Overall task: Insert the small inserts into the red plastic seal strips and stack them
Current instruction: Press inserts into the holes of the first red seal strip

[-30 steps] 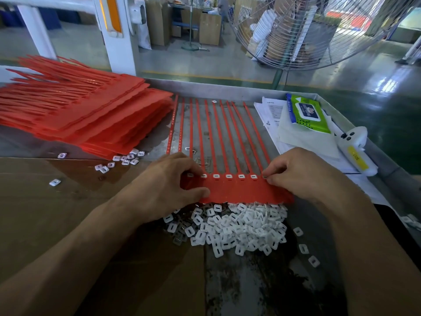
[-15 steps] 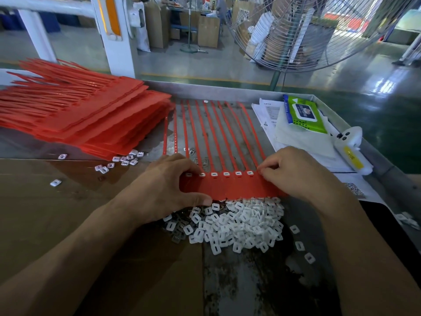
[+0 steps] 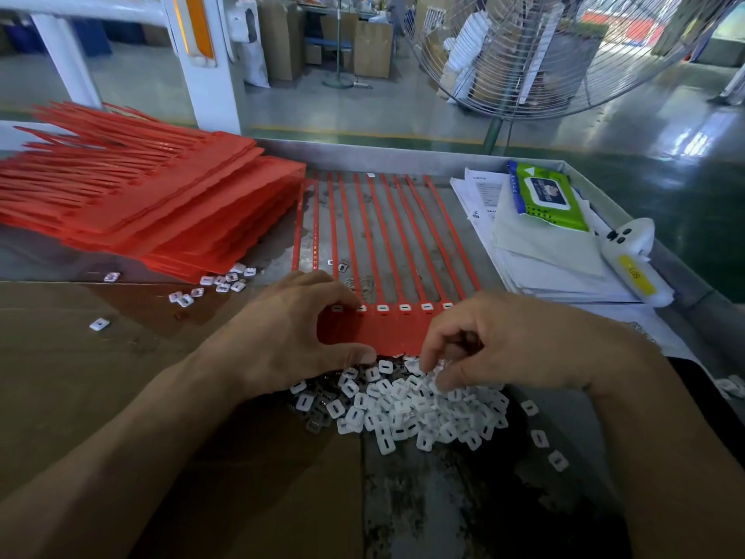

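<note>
Single head view, close, facing forward-down over worktable (image 3: 403,498); edges probably distorted.

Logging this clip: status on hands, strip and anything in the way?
Left hand holds red seal strip flat. Right hand fingers curled into white insert pile, picking. Several inserts seated. Nothing obstructing.
</note>
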### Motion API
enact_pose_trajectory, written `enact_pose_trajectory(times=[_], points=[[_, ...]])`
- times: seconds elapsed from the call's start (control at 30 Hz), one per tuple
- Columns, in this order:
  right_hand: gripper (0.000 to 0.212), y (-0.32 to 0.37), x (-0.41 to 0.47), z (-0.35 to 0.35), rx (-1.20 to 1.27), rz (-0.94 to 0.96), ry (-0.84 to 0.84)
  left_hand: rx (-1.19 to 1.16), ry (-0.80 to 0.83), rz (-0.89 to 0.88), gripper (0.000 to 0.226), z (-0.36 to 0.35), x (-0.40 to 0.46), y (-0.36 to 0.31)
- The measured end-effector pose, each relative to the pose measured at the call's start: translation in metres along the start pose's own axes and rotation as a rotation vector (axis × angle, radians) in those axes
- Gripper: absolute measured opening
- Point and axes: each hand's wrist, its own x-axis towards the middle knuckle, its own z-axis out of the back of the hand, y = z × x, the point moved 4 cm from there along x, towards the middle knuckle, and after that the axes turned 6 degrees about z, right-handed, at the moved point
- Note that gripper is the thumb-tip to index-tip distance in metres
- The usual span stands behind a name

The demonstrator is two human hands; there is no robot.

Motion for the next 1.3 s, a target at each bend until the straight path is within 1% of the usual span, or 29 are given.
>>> enact_pose_trajectory(times=[0.07,0.17,0.4,0.6,0.77,0.83,0.87,0.93,1.0,1.07,1.17,1.3], points=[[0.015,0.0,0.003,-0.004,-0.023,-0.016,0.021,-0.002,-0.005,-0.001,0.079,0.0,0.0,0.0],[0.013,0.004,0.006,-0.005,-0.067,-0.012,0.008,-0.005,-0.004,0.002,0.08,-0.001,0.0,0.001],[0.01,0.004,0.004,-0.006,-0.031,-0.025,0.014,-0.014,0.0,-0.001,0.08,-0.002,0.0,0.002],[0.009,0.001,-0.001,0.002,0.135,0.018,-0.022,-0.01,0.01,-0.002,0.08,-0.002,0.0,0.002],[0.016,-0.001,-0.002,0.007,0.22,0.068,-0.088,-0.006,0.014,-0.001,0.079,-0.003,0.001,0.003],[0.013,-0.004,-0.003,0.012,0.242,0.054,-0.159,-0.005,0.01,-0.008,0.079,-0.003,0.001,0.003],[0.012,-0.008,-0.004,0.017,0.252,0.03,-0.225,-0.008,0.013,-0.011,0.079,-0.003,0.001,0.003],[0.013,-0.021,-0.007,0.029,0.268,-0.042,-0.416,-0.014,0.019,-0.011,0.079,-0.004,0.001,0.003],[0.012,-0.04,-0.012,0.038,0.302,-0.162,-0.621,-0.017,0.02,-0.012,0.08,-0.004,0.001,0.003],[0.011,-0.058,-0.017,0.042,0.328,-0.3,-0.755,-0.016,0.018,-0.013,0.079,-0.004,0.001,0.003],[0.01,-0.071,-0.019,0.04,0.298,-0.416,-0.794,-0.018,0.012,-0.014,0.079,-0.004,0.0,0.003],[0.012,-0.071,-0.014,0.037,0.253,-0.454,-0.785,-0.016,0.012,-0.012,0.079,-0.004,0.0,0.004]])
